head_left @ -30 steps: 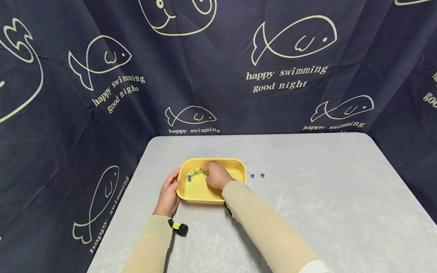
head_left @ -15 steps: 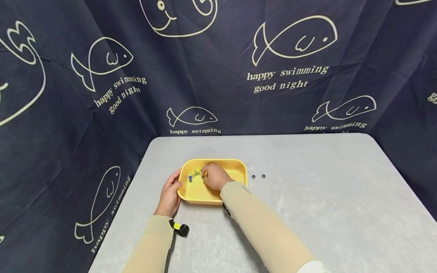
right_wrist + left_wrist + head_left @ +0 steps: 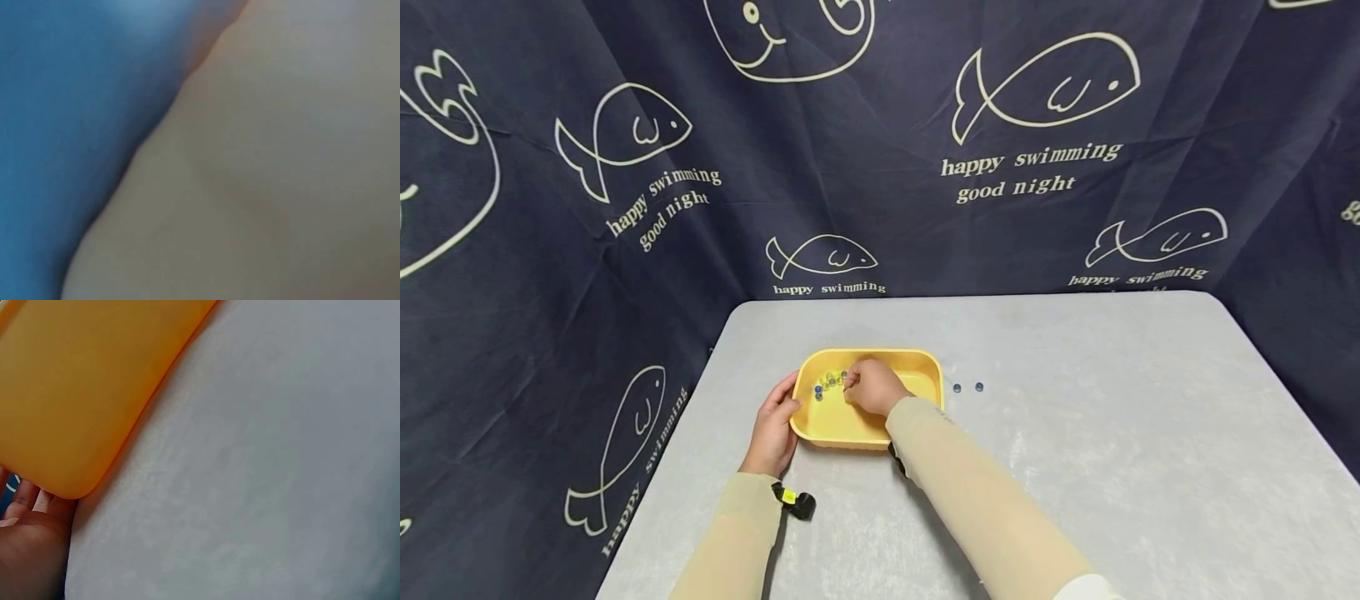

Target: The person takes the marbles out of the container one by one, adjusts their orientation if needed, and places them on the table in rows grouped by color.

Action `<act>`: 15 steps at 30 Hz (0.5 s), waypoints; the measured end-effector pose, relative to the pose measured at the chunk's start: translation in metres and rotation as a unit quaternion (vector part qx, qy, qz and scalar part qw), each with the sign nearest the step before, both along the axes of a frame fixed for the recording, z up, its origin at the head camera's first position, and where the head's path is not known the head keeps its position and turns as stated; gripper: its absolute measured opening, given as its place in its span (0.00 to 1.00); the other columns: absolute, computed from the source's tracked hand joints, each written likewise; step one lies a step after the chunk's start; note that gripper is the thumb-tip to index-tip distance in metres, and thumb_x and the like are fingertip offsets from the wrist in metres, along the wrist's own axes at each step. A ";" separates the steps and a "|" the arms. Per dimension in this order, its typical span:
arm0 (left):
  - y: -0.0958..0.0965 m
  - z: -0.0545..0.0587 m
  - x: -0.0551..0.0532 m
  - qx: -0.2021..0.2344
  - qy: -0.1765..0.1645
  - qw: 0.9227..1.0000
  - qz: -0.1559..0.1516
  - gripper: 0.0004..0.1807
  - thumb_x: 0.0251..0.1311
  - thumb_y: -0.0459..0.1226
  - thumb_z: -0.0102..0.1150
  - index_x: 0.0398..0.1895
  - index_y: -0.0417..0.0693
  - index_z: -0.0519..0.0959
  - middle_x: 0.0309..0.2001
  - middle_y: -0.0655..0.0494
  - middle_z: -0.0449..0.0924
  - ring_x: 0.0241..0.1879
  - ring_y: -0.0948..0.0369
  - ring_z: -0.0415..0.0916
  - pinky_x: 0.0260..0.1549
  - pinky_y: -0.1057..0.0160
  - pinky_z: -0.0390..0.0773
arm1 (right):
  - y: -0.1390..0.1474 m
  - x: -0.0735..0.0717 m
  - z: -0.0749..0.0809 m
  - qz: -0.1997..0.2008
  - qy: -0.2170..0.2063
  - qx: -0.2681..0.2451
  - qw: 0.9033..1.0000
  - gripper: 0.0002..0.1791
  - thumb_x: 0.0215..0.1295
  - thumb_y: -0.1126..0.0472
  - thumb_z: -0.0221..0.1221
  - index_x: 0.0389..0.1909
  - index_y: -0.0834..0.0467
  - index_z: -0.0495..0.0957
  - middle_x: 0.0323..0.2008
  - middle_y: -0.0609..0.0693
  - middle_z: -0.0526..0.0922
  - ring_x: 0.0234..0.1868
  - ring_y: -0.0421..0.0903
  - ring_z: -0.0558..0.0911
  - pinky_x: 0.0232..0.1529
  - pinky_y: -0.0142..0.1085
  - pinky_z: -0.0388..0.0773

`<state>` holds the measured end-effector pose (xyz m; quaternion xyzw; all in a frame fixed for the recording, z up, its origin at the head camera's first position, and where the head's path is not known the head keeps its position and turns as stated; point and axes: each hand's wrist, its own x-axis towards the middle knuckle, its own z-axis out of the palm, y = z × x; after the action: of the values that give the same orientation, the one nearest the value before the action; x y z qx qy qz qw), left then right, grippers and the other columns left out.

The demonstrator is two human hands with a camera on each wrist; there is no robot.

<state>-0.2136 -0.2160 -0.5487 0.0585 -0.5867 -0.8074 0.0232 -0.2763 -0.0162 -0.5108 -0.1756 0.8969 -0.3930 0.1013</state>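
In the head view a yellow plastic basin (image 3: pixel 835 427) stands on the table. My left hand (image 3: pixel 772 429) grips its left end, thumb over the rim and fingers along the outer wall. The left wrist view shows that hand (image 3: pixel 34 550) behind the basin's corner (image 3: pixel 81 412). My right hand (image 3: pixel 876 387) reaches into the basin, its thumb and index finger pinching a small dark marble that they almost fully hide. Several clear and blue glass marbles (image 3: pixel 832 382) lie grouped at the basin's left end, close beside those fingertips. A sleeve fills much of the right wrist view.
Two dark marbles, one nearer the basin (image 3: pixel 957 388) and one farther right (image 3: pixel 979 387), lie on the grey table (image 3: pixel 1112 433). A dark blue curtain (image 3: pixel 880 167) with fish drawings hangs around the table's back and left side. Each wrist wears a black camera (image 3: pixel 803 505).
The right fingertips have drawn slightly back from the grouped marbles and closed over a dark marble that showed beneath them half a second ago. The left hand keeps its grip on the basin.
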 end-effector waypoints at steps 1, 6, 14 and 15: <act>0.000 0.000 -0.001 0.000 0.000 1.000 0.000 0.31 0.70 0.22 0.43 0.76 0.39 0.65 0.77 0.46 0.60 0.76 0.56 0.57 0.71 0.58 0.65 | 0.001 0.000 0.001 -0.003 -0.003 -0.009 1.000 0.07 0.59 0.67 0.70 0.28 0.55 0.83 0.30 0.44 0.82 0.33 0.41 0.77 0.41 0.34 0.77; -0.001 -0.002 -0.003 0.003 0.000 1.000 0.001 0.32 0.68 0.22 0.44 0.76 0.38 0.65 0.77 0.46 0.60 0.76 0.54 0.57 0.70 0.59 0.66 | 0.002 0.003 0.007 -0.011 -0.026 -0.049 0.998 0.04 0.60 0.70 0.68 0.32 0.58 0.85 0.32 0.46 0.84 0.32 0.40 0.77 0.39 0.32 0.78; 0.002 -0.001 -0.003 0.001 -0.005 1.000 0.002 0.31 0.69 0.23 0.44 0.76 0.39 0.65 0.78 0.47 0.59 0.76 0.55 0.56 0.69 0.60 0.66 | 0.015 0.014 0.018 0.023 -0.037 -0.086 0.995 0.03 0.63 0.70 0.66 0.34 0.60 0.85 0.30 0.46 0.82 0.25 0.39 0.77 0.31 0.32 0.78; 0.003 0.000 -0.003 0.001 -0.005 1.000 0.002 0.32 0.69 0.22 0.43 0.77 0.39 0.64 0.78 0.47 0.59 0.76 0.55 0.56 0.70 0.60 0.66 | 0.018 0.016 0.019 0.027 -0.034 -0.084 0.996 0.03 0.63 0.69 0.66 0.35 0.59 0.85 0.30 0.46 0.81 0.26 0.39 0.77 0.33 0.32 0.78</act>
<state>-0.2169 -0.2125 -0.5492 0.0639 -0.5855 -0.8079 0.0211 -0.2602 0.0021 -0.4920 -0.1946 0.8519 -0.4693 0.1270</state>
